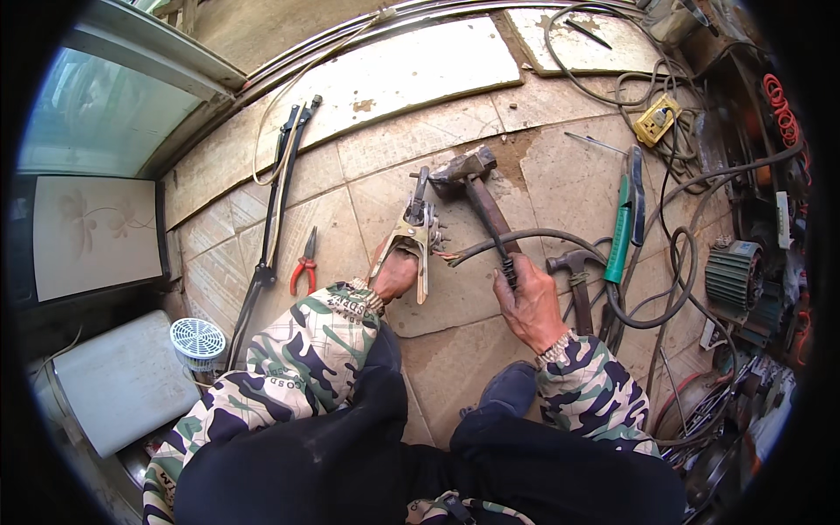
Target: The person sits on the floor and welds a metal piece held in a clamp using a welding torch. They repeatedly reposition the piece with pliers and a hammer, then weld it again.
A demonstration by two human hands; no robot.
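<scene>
One metal clamp (409,234) gripped in my left hand (396,275), above floor tiles (459,306) | black tool (508,267) in my right hand (531,302) | cable (542,233): copper strands (447,257) bared, seemingly unfastened (contact unclear to me)

1. Centre: bare floor (459,306) leaves passage between left hand (395,275) and right hand (530,302).
2. Upper centre: a large hammer (486,206) blocks.
3. Right: cable (535,233) and claw hammer (581,299) obstruct.
4. Left: pliers (304,275) and black stand (281,194) obstruct.
</scene>
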